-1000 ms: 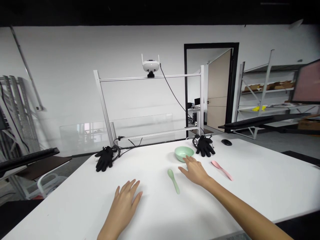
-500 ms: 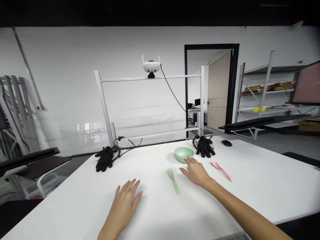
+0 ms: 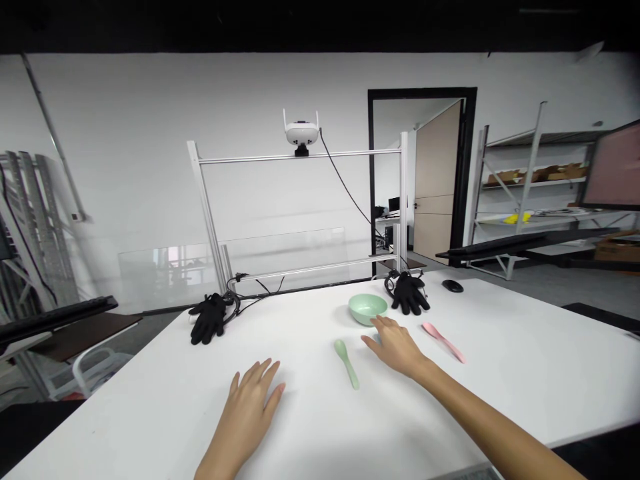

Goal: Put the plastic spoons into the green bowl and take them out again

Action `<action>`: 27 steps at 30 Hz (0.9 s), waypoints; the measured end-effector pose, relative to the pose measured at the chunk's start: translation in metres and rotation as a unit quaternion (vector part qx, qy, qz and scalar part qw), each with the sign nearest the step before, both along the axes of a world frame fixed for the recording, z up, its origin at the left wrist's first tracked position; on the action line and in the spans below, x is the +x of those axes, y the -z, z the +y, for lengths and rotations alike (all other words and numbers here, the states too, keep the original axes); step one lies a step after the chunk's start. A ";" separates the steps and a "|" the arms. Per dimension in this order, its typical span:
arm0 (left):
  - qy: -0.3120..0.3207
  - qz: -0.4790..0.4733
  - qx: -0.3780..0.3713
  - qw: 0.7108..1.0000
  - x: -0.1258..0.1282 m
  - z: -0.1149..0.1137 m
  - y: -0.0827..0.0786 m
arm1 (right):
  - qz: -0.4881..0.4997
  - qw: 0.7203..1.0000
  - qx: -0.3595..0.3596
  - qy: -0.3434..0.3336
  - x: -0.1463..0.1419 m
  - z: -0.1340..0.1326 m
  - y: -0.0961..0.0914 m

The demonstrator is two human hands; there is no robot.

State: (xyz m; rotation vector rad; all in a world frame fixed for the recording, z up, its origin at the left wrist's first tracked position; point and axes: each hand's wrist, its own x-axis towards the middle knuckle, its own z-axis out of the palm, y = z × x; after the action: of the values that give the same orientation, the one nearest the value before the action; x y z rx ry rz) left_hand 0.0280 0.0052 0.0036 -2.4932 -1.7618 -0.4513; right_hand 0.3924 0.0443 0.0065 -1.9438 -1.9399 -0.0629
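My left hand (image 3: 247,407) lies flat and open on the white table (image 3: 525,373), palm down, holding nothing. My right hand (image 3: 395,345) reaches forward with fingers spread, open, just in front of a pale green bowl (image 3: 368,309) without touching it. A green spoon (image 3: 347,362) lies left of that hand. To its right is a pink spoon (image 3: 443,341).
Two black gloves with cables lie at the table's far side, one on the left (image 3: 209,318) and one behind the bowl (image 3: 409,293). A black mouse (image 3: 453,285) sits far right. An aluminium frame (image 3: 300,157) carries a white camera (image 3: 301,131). Shelves and a doorway stand behind.
My right hand has drawn back slightly from the bowl. My left hand has not moved.
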 end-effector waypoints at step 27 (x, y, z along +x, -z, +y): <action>0.000 0.003 -0.004 1.000 -0.005 0.002 0.007 | 0.008 0.967 -0.081 0.241 0.165 0.004 0.042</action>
State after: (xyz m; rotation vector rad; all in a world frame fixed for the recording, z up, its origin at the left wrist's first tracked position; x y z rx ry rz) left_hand 0.0228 0.0070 -0.0035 -2.4981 -1.7642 -0.4367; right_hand 0.5577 0.0484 -0.0354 -2.4758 -1.4583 -0.0211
